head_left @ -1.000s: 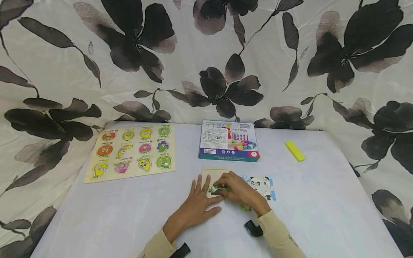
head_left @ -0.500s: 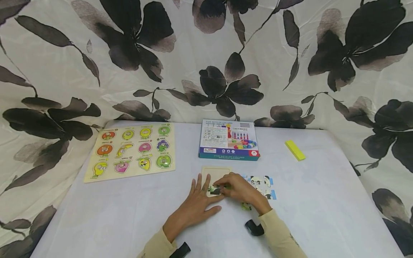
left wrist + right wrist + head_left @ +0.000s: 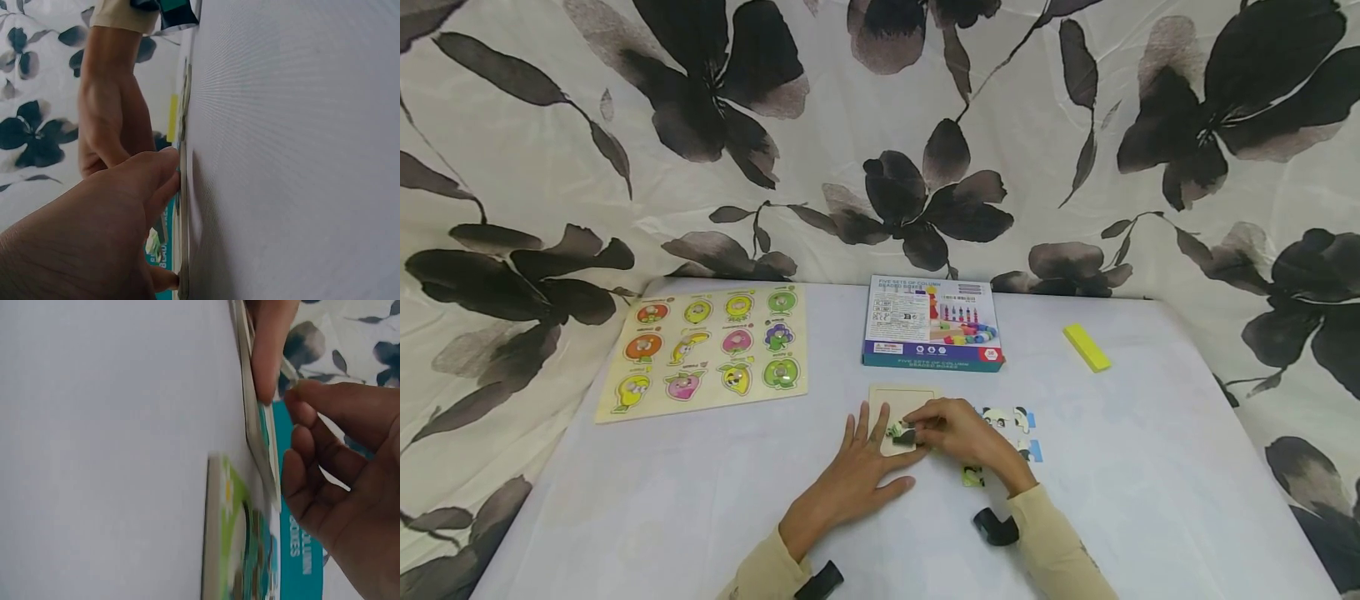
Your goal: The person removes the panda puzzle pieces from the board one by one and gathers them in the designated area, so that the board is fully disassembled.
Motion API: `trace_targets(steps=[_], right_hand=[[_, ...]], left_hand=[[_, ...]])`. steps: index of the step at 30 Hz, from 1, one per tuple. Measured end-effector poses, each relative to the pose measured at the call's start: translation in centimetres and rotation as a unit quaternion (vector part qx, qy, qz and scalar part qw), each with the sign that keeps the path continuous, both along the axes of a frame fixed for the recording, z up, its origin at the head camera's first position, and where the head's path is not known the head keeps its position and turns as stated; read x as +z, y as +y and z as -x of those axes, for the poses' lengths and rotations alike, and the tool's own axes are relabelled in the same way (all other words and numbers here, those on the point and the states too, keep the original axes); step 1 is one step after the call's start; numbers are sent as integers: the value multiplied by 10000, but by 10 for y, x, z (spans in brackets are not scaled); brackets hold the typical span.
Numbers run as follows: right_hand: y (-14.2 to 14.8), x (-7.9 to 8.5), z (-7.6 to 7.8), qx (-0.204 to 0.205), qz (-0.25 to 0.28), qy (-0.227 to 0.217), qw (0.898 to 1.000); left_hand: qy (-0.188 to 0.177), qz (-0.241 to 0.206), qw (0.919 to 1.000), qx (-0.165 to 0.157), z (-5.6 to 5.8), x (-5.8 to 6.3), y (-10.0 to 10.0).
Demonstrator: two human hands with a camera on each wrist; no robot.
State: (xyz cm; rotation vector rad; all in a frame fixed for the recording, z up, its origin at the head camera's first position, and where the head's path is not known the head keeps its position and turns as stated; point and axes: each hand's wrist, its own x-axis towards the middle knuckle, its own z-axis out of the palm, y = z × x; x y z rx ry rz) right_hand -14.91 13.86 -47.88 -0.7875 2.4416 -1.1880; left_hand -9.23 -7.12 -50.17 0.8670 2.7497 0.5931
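Note:
My left hand [image 3: 853, 471] lies with its fingers spread, pressing the edge of a small pale wooden puzzle board [image 3: 904, 397]. Above the board, my right hand [image 3: 961, 432] pinches a small puzzle piece [image 3: 905, 436] with black and green print between thumb and fingertips. That piece hangs tilted; its underside is hidden in the head view. The left wrist view catches the left thumb and fingers [image 3: 164, 164] on the board's edge. A green puzzle piece [image 3: 973, 476] lies under the right wrist, and panda-print pieces [image 3: 1000, 419] lie right of the board, partly covered by the hand.
A fruit puzzle board [image 3: 703, 354] lies at the back left. Behind the small board sits a flat boxed set [image 3: 932, 325] of beads. A yellow block [image 3: 1086, 347] lies at the back right. A floral cloth [image 3: 925, 125] hangs behind the table.
My right hand has lifted slightly and shifted right with the puzzle piece, so more of the piece and of the green one below the wrist shows. The left hand has stayed still.

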Motion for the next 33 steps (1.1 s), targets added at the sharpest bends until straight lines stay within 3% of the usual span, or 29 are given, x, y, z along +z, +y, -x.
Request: trace_targets(steps=[20, 33], right_hand=[[59, 8, -5, -575, 308, -543, 9964], [113, 7, -27, -930, 331, -1030, 9898]], left_hand=[[-136, -60, 9998, 136, 0, 1, 3], [-43, -215, 9996, 149, -1, -1, 3]])
